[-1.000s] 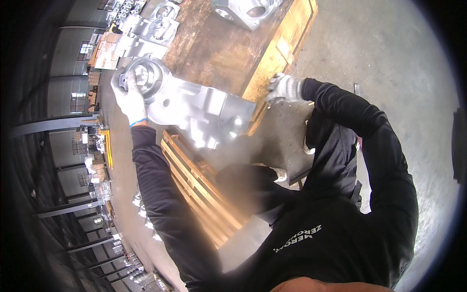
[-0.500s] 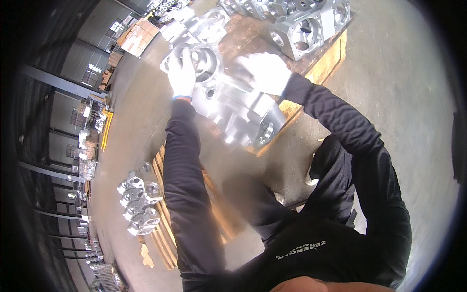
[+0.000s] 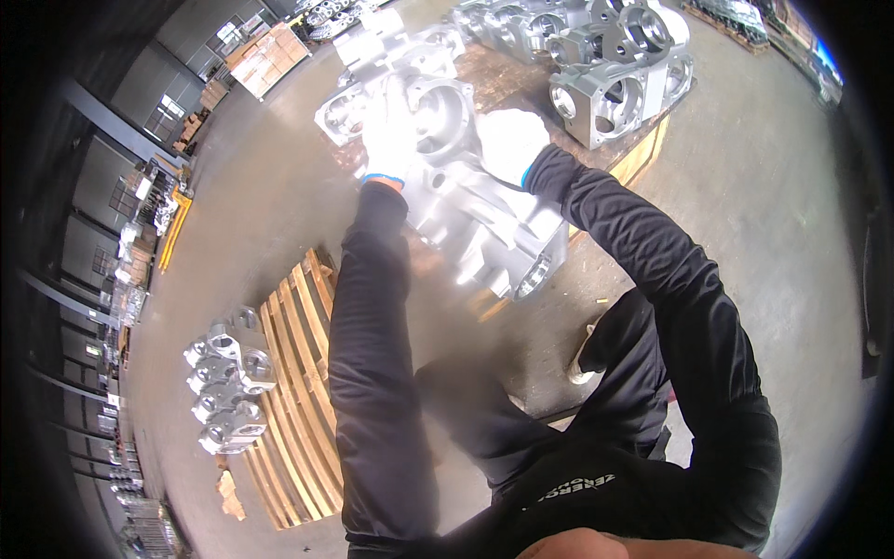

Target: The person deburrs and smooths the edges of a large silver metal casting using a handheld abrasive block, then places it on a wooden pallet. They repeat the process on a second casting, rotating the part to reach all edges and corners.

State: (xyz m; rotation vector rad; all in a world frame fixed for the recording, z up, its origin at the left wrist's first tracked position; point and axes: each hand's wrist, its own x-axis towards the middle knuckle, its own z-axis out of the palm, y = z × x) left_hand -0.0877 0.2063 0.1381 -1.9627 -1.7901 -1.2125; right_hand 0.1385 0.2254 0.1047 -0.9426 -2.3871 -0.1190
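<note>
A large silvery metal casting (image 3: 470, 200) with round bores and ribs lies on a brown table, its near end at the table's front edge. My left hand (image 3: 386, 140), in a white glove with a blue cuff, grips its wall between two bores; glare washes out the fingers. At the casting's right side is my right hand (image 3: 512, 144), also gloved in white, closed against its edge with the fingertips hidden. Behind the left hand stands another bright casting (image 3: 372, 47), partly lost in the glare.
More castings (image 3: 619, 93) crowd the table's far right. Left of my legs a slatted wooden pallet (image 3: 303, 401) lies on the floor, with several castings (image 3: 223, 382) at its left edge. Stacked cartons (image 3: 270, 61) stand at the far left. A torn cardboard piece (image 3: 230, 496) lies near the pallet.
The view has shifted, showing more of the pallet and the far right castings. My left hand has moved from the left bore to the wall between bores. My right hand, blurred before, now rests against the casting.
</note>
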